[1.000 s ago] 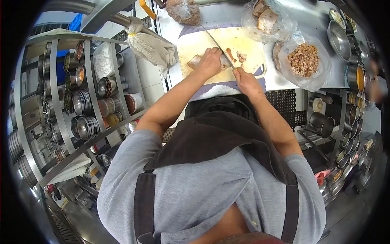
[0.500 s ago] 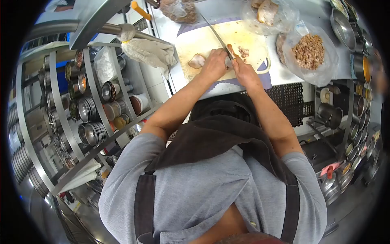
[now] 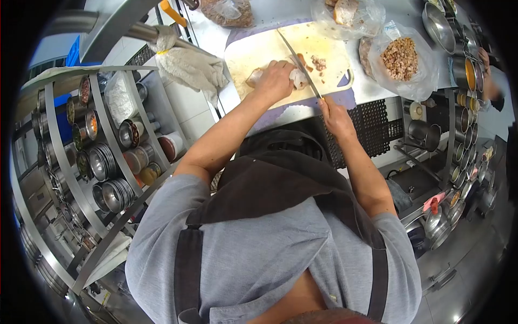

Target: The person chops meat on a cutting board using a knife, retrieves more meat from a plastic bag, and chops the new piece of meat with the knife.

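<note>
I judge the meat (image 3: pixel 297 79) soft and slippery, best pinned from above; the left hand (image 3: pixel 274 83) holds it in a curled grip, the right hand (image 3: pixel 338 118) wraps the knife (image 3: pixel 309 79).

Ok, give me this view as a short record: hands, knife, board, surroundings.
left hand: laid over the meat
right hand: gripping the handle of the knife
blade: between the meat and the small cut pieces; contact with board unclear
cutting board: pale, bearing meat and pieces
right of board: clear bag with diced pieces
left of board: hanging cloth
</note>
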A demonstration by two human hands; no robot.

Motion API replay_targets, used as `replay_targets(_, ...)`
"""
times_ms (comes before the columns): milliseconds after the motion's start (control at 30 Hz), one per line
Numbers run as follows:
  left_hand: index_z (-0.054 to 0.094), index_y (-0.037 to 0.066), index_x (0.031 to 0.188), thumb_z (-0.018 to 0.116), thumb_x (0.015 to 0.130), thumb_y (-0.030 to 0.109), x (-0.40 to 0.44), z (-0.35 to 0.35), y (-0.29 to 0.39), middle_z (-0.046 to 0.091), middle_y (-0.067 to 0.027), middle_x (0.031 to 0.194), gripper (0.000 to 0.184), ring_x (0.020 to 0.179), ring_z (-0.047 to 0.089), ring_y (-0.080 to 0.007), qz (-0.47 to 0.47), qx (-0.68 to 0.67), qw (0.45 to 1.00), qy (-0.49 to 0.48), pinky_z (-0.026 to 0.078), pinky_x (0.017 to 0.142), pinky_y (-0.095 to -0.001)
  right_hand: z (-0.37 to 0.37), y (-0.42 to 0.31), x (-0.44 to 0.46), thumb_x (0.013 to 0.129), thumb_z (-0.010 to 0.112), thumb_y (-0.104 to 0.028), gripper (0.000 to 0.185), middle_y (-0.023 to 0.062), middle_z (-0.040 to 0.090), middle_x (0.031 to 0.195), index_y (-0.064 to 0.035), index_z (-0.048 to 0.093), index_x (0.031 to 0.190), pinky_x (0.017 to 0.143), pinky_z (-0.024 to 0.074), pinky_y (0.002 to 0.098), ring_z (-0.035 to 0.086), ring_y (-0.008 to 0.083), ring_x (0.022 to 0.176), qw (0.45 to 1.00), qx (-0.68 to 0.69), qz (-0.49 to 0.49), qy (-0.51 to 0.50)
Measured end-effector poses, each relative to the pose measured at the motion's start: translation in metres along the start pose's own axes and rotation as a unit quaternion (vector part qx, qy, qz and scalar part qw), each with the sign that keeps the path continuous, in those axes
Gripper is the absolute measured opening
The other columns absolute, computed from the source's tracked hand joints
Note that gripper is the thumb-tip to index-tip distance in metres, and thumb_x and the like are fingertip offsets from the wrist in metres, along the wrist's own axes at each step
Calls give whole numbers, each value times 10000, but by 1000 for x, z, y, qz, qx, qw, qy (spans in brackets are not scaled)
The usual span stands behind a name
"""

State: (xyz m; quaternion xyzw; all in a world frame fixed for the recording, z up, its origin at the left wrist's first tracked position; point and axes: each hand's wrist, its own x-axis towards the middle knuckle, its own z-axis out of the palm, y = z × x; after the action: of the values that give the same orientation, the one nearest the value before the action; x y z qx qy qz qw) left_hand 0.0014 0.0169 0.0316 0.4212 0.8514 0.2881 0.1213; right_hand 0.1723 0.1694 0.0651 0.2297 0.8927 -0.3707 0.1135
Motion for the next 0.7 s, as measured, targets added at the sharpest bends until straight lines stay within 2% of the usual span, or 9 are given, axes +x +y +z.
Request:
replay_targets(100,633,-6,1074,661,759,57,-2,-2,-13,623,-171,1073,322,1020,563,-360,12,19,1000,5,465,910,-431,19,-7,8,1023,430,-318,333,307,631,838,-20,565,1082,729,448,579,596,501,848,999,26,-29,29)
replay_targets(200,633,-11,1073,663,748,67,-1,-5,-27,626,-166,1061,335,1004,562,-358,43,24,999,24,466,902,-427,25,-19,13,1023,426,-322,335,310,632,854,-24,567,1081,740,445,580,592,504,862,996,82,26,28)
replay_targets(300,635,-9,1075,668,761,97,-1,-7,-25,626,-163,1057,334,1002,559,-354,57,30,998,7,470,903,-418,17,-22,7,1024,424,-327,340,313,632,865,-23,567,1076,753,446,576,592,504,871,996,76,31,31)
replay_targets(400,632,-4,1091,678,771,132,-2,-10,-18,622,-159,1064,351,1011,557,-347,47,39,998,3,468,913,-418,7,-19,13,1026,412,-346,357,310,634,883,-30,567,1083,765,448,570,594,497,891,999,13,-11,48)
replay_targets(500,620,3,1118,695,770,159,1,-11,-14,616,-153,1106,388,1046,547,-337,35,59,997,-28,464,928,-421,-4,-9,33,1026,403,-369,374,308,636,898,-46,570,1116,771,451,567,595,494,906,1000,-17,-8,2)
replay_targets(700,624,-4,1106,698,764,139,-3,-3,-17,614,-150,1135,378,1063,540,-334,43,52,998,16,461,942,-417,-13,-2,8,1024,418,-361,374,309,636,929,-48,586,1139,785,458,562,593,494,933,999,10,37,24)
